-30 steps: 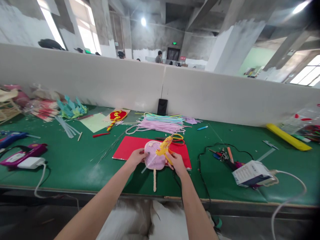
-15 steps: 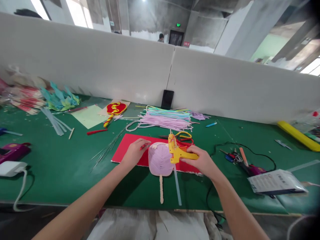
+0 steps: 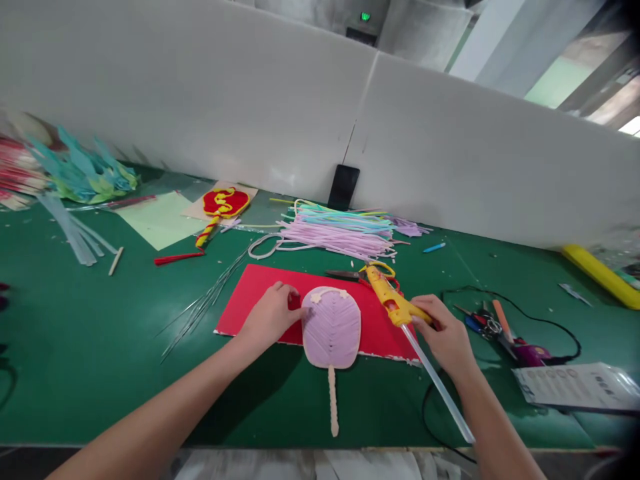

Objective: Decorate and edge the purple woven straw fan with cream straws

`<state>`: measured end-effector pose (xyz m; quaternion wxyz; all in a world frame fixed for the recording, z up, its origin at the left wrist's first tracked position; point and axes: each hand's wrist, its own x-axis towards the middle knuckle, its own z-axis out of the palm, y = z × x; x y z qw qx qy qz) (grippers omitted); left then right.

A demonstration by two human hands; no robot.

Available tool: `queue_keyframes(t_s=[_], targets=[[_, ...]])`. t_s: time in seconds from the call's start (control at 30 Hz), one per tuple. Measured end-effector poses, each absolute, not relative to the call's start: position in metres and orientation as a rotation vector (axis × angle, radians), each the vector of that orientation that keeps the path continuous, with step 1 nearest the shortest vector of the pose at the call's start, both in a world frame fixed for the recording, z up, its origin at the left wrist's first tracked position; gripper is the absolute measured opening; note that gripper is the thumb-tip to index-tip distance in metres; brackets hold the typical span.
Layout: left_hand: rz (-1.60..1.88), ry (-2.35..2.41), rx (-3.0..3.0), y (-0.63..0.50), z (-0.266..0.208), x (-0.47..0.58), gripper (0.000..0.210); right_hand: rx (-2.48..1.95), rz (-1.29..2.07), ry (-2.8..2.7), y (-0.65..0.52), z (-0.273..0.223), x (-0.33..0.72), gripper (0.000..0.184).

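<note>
A lilac pipe-cleaner fan point(image 3: 331, 333) with a cream rim, a cream handle and small cream pieces near its top lies over a red board point(image 3: 265, 293). My left hand point(image 3: 273, 313) is at its left edge, the thumb touching the rim and the other fingers curled, partly hidden. My right hand point(image 3: 445, 333) grips a yellow hot glue gun point(image 3: 387, 293), nozzle tilted up and left, to the right of the fan. A long clear glue stick point(image 3: 440, 383) sticks out of its back end. Behind the nozzle lie scissors point(image 3: 345, 274) with yellow and red handles.
Behind the board lies a pile of pipe cleaners point(image 3: 335, 233), with a phone point(image 3: 343, 187) leaning on the partition. Thin wires point(image 3: 205, 300) and a red-and-yellow fan point(image 3: 225, 202) lie left. A black cord point(image 3: 555, 323), keys and a packet point(image 3: 575, 385) are right.
The glue gun in my right hand has moved right, away from the fan, and tilted, its glue stick swinging out to the right. My left hand stays by the fan's left edge. The view has tipped down.
</note>
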<state>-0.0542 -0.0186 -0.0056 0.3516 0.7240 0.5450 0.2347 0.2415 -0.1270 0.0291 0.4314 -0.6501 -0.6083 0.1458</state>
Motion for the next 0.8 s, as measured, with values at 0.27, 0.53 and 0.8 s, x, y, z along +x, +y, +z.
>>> queue_keyframes(t_s=[0.27,0.53,0.8], targets=[[0.698,1.202,1.713,-0.023,-0.013,-0.038,0.026,-1.342,0.796,-1.094,-0.127,0.013,0.224,0.03],[0.784,0.936,1.119,-0.046,0.012,-0.037,0.039,-1.325,0.772,-0.961,-0.142,0.029,0.227,0.025],[0.864,0.729,0.619,-0.046,0.019,-0.03,0.024,-1.229,0.68,-0.949,-0.147,0.03,0.238,0.037]])
